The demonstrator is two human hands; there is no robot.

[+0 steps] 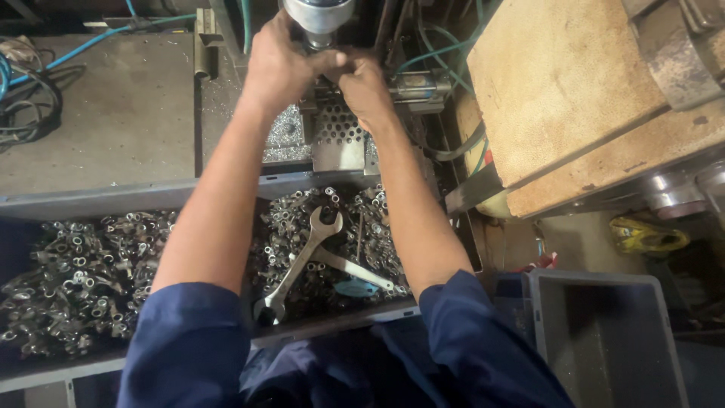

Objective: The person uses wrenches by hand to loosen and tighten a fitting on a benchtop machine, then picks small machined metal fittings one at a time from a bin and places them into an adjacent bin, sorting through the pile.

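While both arms reach forward, left hand (pixel 281 64) and right hand (pixel 364 85) meet under the machine spindle (pixel 318 19), each grip closed on something too small to tell. Below: tray of metal fittings (pixel 83 272), two spanners (pixel 298 264)

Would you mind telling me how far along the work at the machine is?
Done: nothing finished can be picked out. In hand: left hand and right hand meet under the spindle at the fixture; what they grip is hidden. Left: the tray is full of small metal parts, with two spanners lying on top.
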